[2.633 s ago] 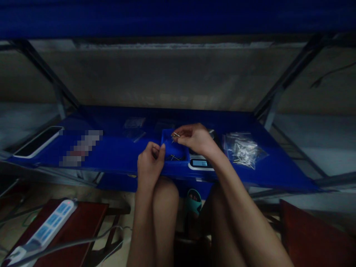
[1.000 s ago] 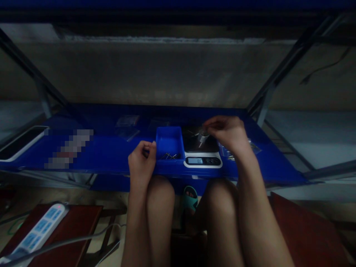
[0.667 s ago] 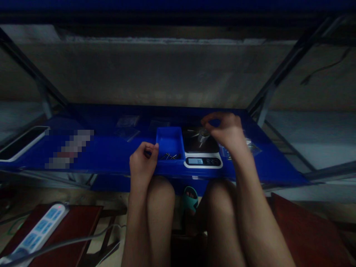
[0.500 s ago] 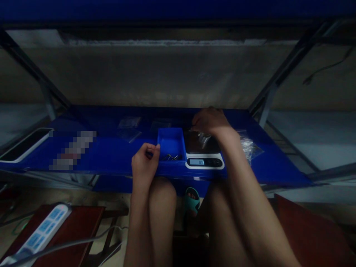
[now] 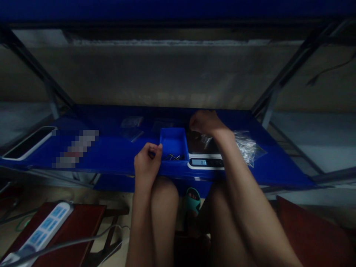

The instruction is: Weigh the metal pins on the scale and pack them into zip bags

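Note:
My left hand [image 5: 148, 163] is closed at the left wall of a small blue bin [image 5: 172, 138], thumb and forefinger together; whatever the fingers hold is hidden. Several thin metal pieces, like screws or pins, lie in the bin's near end. Right of the bin stands a digital scale [image 5: 194, 144] with a dark platform and a lit display. Above the platform's far part is my right hand [image 5: 204, 122], fingers curled downward and closed; their tips are dim. A shiny clear item [image 5: 206, 138] rests on the platform beneath my right wrist.
Shiny clear bags [image 5: 246, 146] are heaped right of the scale. Flat clear bags [image 5: 132, 128] lie left of the bin. A dark-screened white-rimmed device [image 5: 30, 142] is on the blue shelf's left end. A power strip [image 5: 46, 230] rests on a stool below.
My right hand has shifted slightly left and lower over the scale. The digits on the display look different and are now hard to read. My left hand stays at the bin's wall.

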Motion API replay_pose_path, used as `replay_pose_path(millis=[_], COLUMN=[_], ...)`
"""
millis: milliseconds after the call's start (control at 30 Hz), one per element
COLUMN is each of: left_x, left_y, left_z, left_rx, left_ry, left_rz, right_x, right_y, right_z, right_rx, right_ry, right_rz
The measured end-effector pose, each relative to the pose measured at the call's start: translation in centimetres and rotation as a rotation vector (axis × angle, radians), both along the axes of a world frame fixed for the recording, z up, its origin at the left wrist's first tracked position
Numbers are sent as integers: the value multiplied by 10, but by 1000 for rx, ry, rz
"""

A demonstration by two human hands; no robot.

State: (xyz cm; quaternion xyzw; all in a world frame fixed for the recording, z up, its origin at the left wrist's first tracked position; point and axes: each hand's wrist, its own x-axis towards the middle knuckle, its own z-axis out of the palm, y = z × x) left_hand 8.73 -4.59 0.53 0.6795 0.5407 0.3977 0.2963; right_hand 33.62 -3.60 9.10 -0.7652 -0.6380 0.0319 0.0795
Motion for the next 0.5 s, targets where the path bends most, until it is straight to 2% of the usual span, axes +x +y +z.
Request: replay_pose_path(millis=[100, 300, 500], left_x=[0, 0, 0], left_y=[0, 0, 0], left_z=[1, 2, 2], left_rx=[1, 0, -21], left_ry=[8, 26, 24], left_rz=[-4, -5, 3], right_x=[9, 14, 3], right_y=[-6, -8, 0], right_z=[2, 4, 0], right_rx=[51, -134, -167], right_ry=[-12, 4, -16], right_rz=[-54, -56, -84])
